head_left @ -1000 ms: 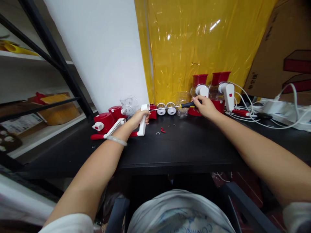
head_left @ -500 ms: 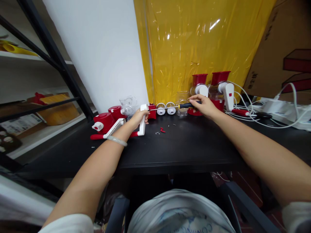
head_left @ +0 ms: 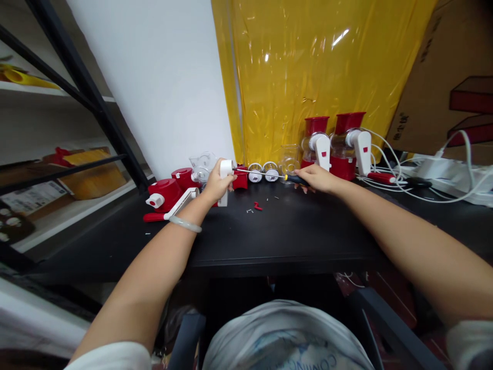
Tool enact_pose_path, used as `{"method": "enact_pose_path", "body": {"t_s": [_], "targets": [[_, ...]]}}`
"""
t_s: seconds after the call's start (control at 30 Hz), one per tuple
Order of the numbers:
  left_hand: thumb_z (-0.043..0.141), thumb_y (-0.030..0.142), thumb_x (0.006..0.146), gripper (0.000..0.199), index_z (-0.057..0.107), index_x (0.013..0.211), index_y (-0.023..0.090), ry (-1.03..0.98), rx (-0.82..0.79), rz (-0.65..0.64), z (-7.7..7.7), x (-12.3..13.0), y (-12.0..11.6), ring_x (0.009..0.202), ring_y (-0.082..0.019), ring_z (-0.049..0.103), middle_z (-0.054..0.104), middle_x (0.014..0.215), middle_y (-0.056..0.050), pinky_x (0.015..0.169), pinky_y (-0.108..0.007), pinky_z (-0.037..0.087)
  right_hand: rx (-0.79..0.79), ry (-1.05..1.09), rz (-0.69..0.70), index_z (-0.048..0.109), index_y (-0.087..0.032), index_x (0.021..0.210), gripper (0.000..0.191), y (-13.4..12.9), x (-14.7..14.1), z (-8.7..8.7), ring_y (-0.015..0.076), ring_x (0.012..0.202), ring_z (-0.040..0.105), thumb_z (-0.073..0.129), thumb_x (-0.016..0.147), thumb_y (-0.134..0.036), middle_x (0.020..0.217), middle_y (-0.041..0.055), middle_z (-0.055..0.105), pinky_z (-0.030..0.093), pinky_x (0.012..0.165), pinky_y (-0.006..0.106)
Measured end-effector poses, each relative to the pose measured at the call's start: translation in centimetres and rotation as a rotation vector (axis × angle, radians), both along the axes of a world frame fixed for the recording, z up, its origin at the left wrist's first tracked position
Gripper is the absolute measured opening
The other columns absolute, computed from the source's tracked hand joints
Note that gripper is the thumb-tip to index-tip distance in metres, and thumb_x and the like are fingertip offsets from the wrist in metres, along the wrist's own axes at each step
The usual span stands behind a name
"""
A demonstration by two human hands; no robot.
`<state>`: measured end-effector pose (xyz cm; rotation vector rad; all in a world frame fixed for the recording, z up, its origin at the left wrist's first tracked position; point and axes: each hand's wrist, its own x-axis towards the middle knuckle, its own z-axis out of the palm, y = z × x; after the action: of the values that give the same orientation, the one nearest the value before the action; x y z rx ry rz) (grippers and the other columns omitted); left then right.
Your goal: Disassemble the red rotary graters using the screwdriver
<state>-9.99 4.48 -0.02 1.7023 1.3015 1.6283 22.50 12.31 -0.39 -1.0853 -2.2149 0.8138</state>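
My left hand (head_left: 219, 183) is closed around a white crank handle (head_left: 226, 167), its round end tilted toward the right. In my right hand (head_left: 314, 179) is a screwdriver (head_left: 296, 179) with a dark grip and yellow collar. The screwdriver's thin shaft runs left, and its tip meets the round end of the crank handle; the exact contact is too small to tell. Below the shaft, a small red part (head_left: 258, 206) and several tiny screws (head_left: 249, 210) lie on the black table (head_left: 277, 241).
Red housings (head_left: 165, 194) and another white crank with a red grip (head_left: 154, 217) are at the left. Two white-rimmed cylinders (head_left: 271, 172) stand at the back. Two red-and-white grinders (head_left: 348, 149), white cables (head_left: 419, 191) and a cardboard box (head_left: 431, 77) are at the right.
The crank handle has tilted and risen slightly in my left hand. My right hand has moved a little left and down, so the screwdriver slants more.
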Motion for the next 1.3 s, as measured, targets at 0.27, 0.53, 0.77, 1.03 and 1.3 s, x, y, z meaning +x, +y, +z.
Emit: {"method": "enact_pose_path", "body": {"t_s": [0.27, 0.53, 0.77, 1.03, 1.3], "targets": [[0.072, 0.022, 0.068, 0.040, 0.049, 0.101, 0.023, 0.005, -0.039, -0.065, -0.1, -0.2, 0.1, 0.040, -0.010, 0.049, 0.049, 0.052, 0.011, 0.046, -0.027, 0.043, 0.374, -0.075, -0.098, 0.060, -0.020, 0.065, 0.048, -0.1, -0.1, -0.3, 0.0178, 0.059, 0.055, 0.038, 0.100, -0.044, 0.056, 0.0036, 0.058, 0.038, 0.066, 0.032], [0.067, 0.024, 0.066, 0.042, 0.048, 0.103, 0.023, -0.046, -0.102, -0.081, 0.4, 0.1, -0.1, 0.039, -0.011, 0.047, 0.049, 0.050, 0.012, 0.049, -0.029, 0.045, 0.604, -0.088, -0.161, 0.048, -0.022, 0.061, 0.041, -0.9, -0.1, 0.0, 0.0183, 0.060, 0.051, 0.038, 0.096, -0.041, 0.060, 0.0051, 0.055, 0.031, 0.065, 0.033], [0.065, 0.023, 0.064, 0.030, 0.045, 0.086, 0.023, -0.091, -0.192, -0.083, 0.7, 0.7, -0.5, 0.037, -0.011, 0.045, 0.047, 0.047, 0.010, 0.045, -0.026, 0.043, 0.711, -0.216, -0.236, 0.059, -0.022, 0.068, 0.041, -1.3, 0.0, 0.3, 0.0201, 0.064, 0.054, 0.038, 0.098, -0.040, 0.066, 0.0075, 0.062, 0.031, 0.064, 0.033], [0.064, 0.025, 0.064, 0.022, 0.044, 0.072, 0.023, -0.133, -0.276, -0.119, 0.9, 1.1, -1.0, 0.037, -0.010, 0.041, 0.045, 0.046, 0.007, 0.042, -0.026, 0.044, 0.827, -0.324, -0.304, 0.065, -0.019, 0.078, 0.037, -1.4, 0.0, 0.5, 0.0229, 0.073, 0.060, 0.040, 0.098, -0.038, 0.078, 0.0113, 0.070, 0.028, 0.063, 0.034], [0.063, 0.023, 0.065, 0.022, 0.044, 0.077, 0.023, -0.074, -0.253, -0.103, 0.9, 0.9, -0.7, 0.036, -0.011, 0.042, 0.046, 0.044, 0.008, 0.043, -0.027, 0.045, 0.725, -0.165, -0.198, 0.060, -0.021, 0.071, 0.036, -1.0, 0.2, 0.5, 0.0203, 0.069, 0.055, 0.044, 0.097, -0.041, 0.071, 0.0076, 0.065, 0.033, 0.066, 0.032]]}}
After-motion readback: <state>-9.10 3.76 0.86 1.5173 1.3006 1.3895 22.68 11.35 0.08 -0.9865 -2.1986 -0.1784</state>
